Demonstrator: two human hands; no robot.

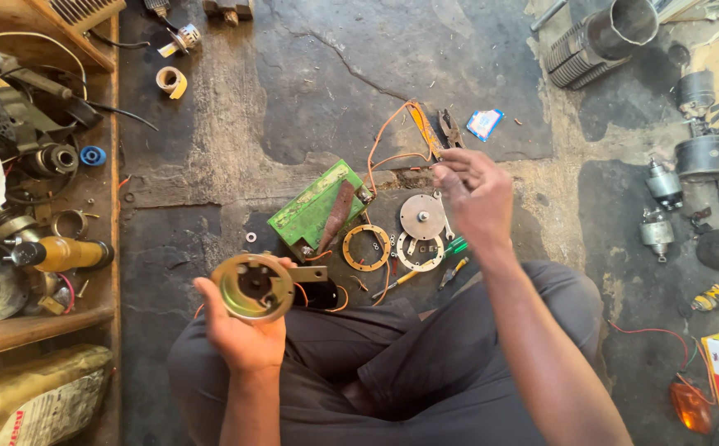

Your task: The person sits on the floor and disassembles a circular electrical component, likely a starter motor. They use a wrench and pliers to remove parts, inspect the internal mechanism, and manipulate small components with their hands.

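Observation:
My left hand (240, 330) holds a round brass-coloured metal housing (254, 286) with a dark centre, above my lap. My right hand (477, 195) is raised over the floor with its fingers pinched together near an orange-handled tool (424, 128); whether it grips something small I cannot tell. Below it lie a round metal disc (422, 216), a toothed plate (420, 253) and a brown ring gasket (366, 248). A green battery (314, 206) with a dark strip across it sits on the floor between my hands, orange wires running from it.
A wooden shelf (37, 318) at the left holds motor parts, cables and a yellow tool (62, 253). Starter motors (663, 186) and a finned cylinder (603, 37) lie at the right. A roll of tape (170, 81) rests on the cracked concrete. Screwdrivers (425, 272) lie by my knee.

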